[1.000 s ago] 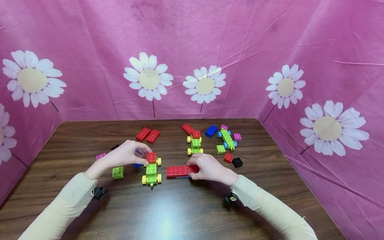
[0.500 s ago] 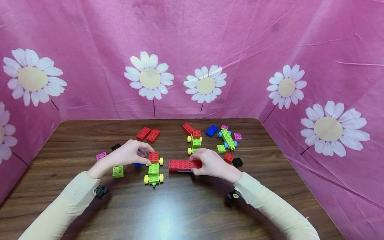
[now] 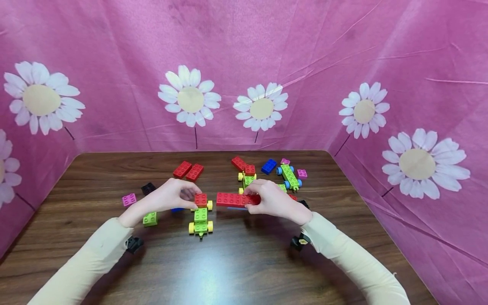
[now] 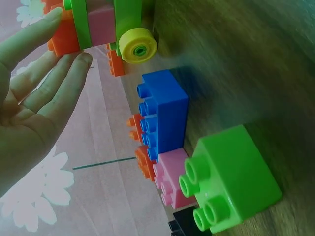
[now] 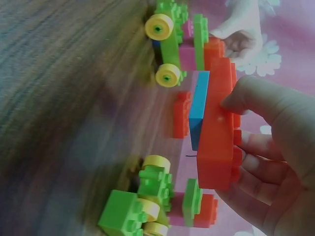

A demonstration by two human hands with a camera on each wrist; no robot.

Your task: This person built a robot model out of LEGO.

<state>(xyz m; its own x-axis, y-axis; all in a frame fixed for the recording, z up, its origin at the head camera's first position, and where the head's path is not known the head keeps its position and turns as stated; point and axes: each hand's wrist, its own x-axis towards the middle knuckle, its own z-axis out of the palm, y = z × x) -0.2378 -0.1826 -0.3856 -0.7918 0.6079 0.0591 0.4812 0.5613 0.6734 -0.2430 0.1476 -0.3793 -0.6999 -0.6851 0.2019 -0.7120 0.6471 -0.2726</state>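
Left hand (image 4: 30, 115) pinching the orange-red brick (image 4: 65, 35) atop a green-and-pink toy vehicle (image 4: 127, 19) with a yellow wheel (image 4: 129, 46). On the wood-grain table (image 4: 256, 73) nearby: a blue brick (image 4: 171, 110), a pink brick (image 4: 176, 172), a green brick (image 4: 238, 179) closest to the camera, and a partly hidden black brick (image 4: 189, 222).

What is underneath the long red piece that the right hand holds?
In the right wrist view, a blue piece lies against the underside of the long red piece. The face where they meet is covered, so how they join cannot be seen.
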